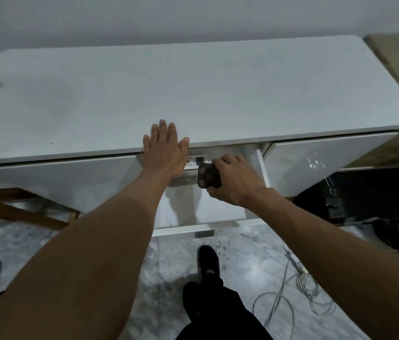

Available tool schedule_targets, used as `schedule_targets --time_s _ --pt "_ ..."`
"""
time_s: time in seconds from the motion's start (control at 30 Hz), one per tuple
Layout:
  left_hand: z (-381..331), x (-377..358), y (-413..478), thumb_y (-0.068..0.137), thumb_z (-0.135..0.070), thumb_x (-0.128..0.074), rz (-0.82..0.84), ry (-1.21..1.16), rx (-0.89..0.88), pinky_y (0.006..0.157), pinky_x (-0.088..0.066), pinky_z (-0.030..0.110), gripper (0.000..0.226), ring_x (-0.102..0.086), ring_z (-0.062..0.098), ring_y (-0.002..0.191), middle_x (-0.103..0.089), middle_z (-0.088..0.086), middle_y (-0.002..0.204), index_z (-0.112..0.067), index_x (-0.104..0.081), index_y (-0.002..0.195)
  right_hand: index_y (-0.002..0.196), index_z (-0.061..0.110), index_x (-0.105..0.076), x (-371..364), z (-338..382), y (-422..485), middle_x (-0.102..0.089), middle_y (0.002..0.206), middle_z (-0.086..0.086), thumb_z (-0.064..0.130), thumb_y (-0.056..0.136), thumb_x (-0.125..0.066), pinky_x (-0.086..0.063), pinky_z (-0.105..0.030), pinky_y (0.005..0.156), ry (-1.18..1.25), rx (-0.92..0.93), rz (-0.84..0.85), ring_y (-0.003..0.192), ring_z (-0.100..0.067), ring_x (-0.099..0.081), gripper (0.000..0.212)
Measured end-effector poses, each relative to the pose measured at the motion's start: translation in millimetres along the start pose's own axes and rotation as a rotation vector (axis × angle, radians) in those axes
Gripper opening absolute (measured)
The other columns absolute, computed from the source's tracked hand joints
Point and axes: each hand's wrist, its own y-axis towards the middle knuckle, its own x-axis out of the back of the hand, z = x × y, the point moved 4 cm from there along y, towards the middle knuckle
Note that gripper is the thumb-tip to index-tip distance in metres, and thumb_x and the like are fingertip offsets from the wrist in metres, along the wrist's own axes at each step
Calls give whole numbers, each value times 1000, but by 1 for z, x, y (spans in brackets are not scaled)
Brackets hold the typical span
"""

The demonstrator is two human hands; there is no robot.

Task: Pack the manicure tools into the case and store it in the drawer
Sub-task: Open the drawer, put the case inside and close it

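My right hand (234, 180) grips a small brown checkered case (208, 176), holding it inside the pulled-out middle drawer (208, 227) of a white table (193, 89). The case is closed and sits near the back of the drawer, next to a white label with dark print (197, 161). My left hand (165, 148) lies flat with fingers spread on the table's front edge, just left of the drawer opening. No loose manicure tools are visible.
Shut white drawer fronts flank the open one at left (58, 180) and right (316, 163). Grey cables (299, 285) lie on the marble floor at right. Wooden table legs (22, 212) stand at left. My dark-clad leg and foot (208, 263) are below the drawer.
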Motion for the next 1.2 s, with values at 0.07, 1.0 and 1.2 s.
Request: schedule_targets --time_s 0.07,1.0,1.2 --pt "-3 1 2 103 -46 -15 -22 -3 -5 120 0 48 64 3 28 150 2 11 164 -10 -7 155 124 13 -51 -9 -1 -1 -53 125 -10 44 78 -65 -48 -44 95 -1 -5 19 119 -35 -46 58" --pt "1 -26 26 100 -42 -17 -406 69 -24 118 -11 46 60 -17 27 149 -22 11 160 -14 -25 153 134 9 -44 -124 -20 67 -47 128 -15 38 77 -70 -48 -48 94 -17 -74 267 116 -36 -46 69" --pt "2 -28 28 101 -41 -19 -425 77 -25 118 -12 46 59 -19 27 149 -24 11 160 -14 -27 152 142 6 -33 -135 -23 78 -47 130 -16 33 75 -72 -48 -49 94 -26 -75 264 114 -37 -47 82"
